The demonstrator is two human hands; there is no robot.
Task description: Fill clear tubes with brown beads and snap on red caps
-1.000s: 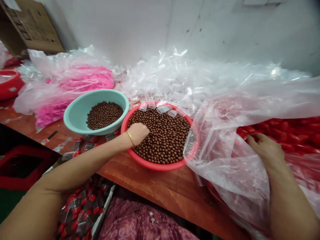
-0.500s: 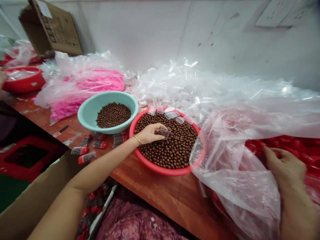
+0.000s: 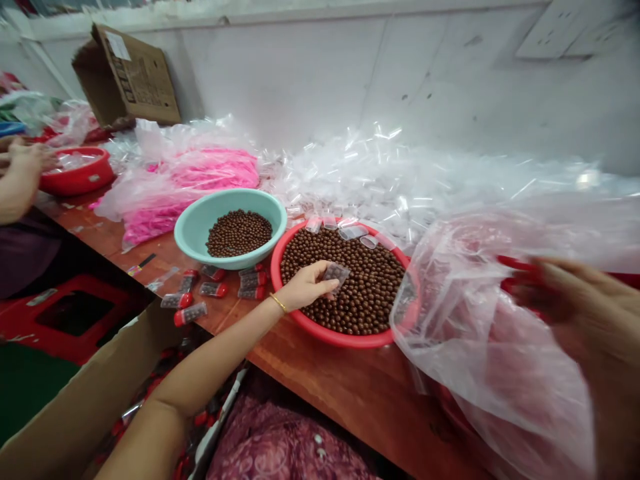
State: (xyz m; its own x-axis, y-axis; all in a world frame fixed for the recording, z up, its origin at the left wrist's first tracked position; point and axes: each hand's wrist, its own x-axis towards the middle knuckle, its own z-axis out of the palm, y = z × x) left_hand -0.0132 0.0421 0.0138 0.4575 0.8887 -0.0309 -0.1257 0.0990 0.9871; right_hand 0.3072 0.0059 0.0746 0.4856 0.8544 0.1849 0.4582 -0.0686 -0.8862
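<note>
My left hand (image 3: pixel 306 287), with a gold bracelet at the wrist, pinches a small clear plastic tube (image 3: pixel 338 273) with brown balls in it. It is just above the red basin (image 3: pixel 345 339), which is full of shiny brown balls (image 3: pixel 367 293). Several clear tubes (image 3: pixel 353 231) lie at the basin's far rim. On the right, my right hand (image 3: pixel 590 300) is blurred, its fingers closed on a red plastic cap (image 3: pixel 514 267). That hand is at the mouth of a clear plastic bag (image 3: pixel 480 333) with red pieces showing through.
A turquoise bowl (image 3: pixel 186 233) holds more brown balls. Filled tubes with red caps (image 3: pixel 190 313) lie in front of it, and others fill a carton (image 3: pixel 85 400) below. Behind are clear tubes (image 3: pixel 350 173) and pink pieces (image 3: pixel 215 170). Another person's hands (image 3: pixel 23 170) work at the left.
My right hand has come up out of the bag's red contents with a red cap at its fingers. My left hand has tilted the tube. The view has shifted slightly left.
</note>
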